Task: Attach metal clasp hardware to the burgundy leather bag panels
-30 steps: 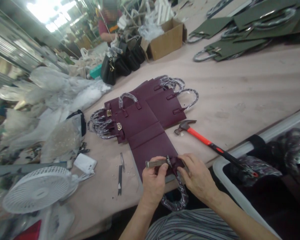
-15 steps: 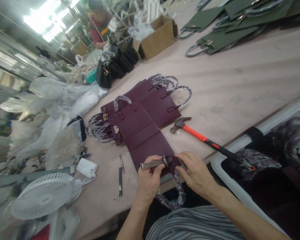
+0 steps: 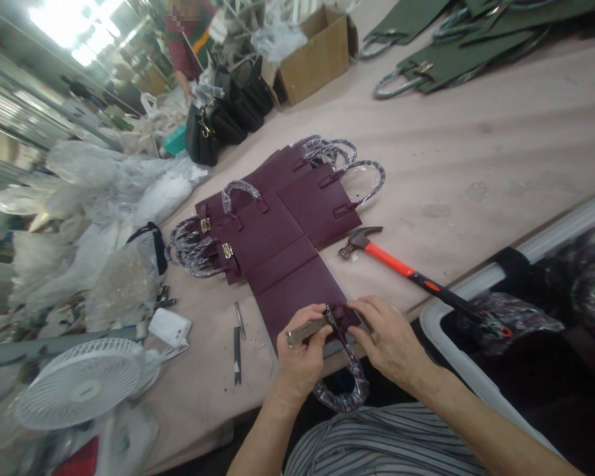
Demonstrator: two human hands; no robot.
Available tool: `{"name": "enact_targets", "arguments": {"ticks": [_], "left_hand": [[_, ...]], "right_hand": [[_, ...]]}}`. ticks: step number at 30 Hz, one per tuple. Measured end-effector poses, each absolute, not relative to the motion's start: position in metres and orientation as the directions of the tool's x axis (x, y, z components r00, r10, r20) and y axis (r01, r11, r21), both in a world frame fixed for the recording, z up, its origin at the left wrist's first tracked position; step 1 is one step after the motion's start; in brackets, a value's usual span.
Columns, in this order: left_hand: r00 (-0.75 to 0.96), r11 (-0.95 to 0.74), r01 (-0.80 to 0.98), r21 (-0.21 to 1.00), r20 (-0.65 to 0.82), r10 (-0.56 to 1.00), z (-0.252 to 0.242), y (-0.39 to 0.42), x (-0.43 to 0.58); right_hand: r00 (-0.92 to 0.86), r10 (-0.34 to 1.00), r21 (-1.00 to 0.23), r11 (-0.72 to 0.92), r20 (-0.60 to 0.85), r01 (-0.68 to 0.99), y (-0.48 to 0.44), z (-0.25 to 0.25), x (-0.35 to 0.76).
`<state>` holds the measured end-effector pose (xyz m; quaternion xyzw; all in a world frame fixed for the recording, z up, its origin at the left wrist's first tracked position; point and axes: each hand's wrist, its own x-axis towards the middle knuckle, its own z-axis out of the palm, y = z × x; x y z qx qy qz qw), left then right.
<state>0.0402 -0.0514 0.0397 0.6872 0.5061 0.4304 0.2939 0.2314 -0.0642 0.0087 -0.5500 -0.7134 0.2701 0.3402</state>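
Note:
My left hand (image 3: pixel 302 360) grips a flat steel hand tool (image 3: pixel 307 330) at the near end of a burgundy leather bag panel (image 3: pixel 297 297). My right hand (image 3: pixel 389 337) pinches the panel's dark strap end (image 3: pixel 344 316), close beside the tool's tip. Below both hands, a plastic-wrapped bag handle (image 3: pixel 344 390) hangs over the table edge. Further burgundy panels (image 3: pixel 317 205) with wrapped handles lie overlapped beyond the hands. A hammer with an orange and black handle (image 3: pixel 396 263) rests to the right of the panels.
A white-framed bin (image 3: pixel 456 350) holding wrapped handles stands right of the table edge. Left of my hands lie a blade (image 3: pixel 237 357), a white device (image 3: pixel 169 327), a fan (image 3: pixel 82 383) and plastic bags. Green panels, black bags, a cardboard box and a co-worker (image 3: pixel 186 39) are further back.
The steel tool has tilted, with its outer end now lower and its inner end angled up. My view has shifted slightly, moving the table items upward in the picture.

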Motion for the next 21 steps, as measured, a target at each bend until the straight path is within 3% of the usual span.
{"name": "enact_targets", "arguments": {"ticks": [10, 21], "left_hand": [[0.101, -0.307, 0.411, 0.858, 0.292, 0.951, 0.036, -0.047, 0.044], [0.107, -0.361, 0.500, 0.787, 0.357, 0.928, 0.034, -0.044, 0.055]], "right_hand": [[-0.174, 0.965, -0.743, 0.261, 0.195, 0.617, -0.064, 0.004, 0.231], [-0.180, 0.966, -0.760, 0.258, 0.187, 0.596, -0.065, 0.000, 0.231]]}}
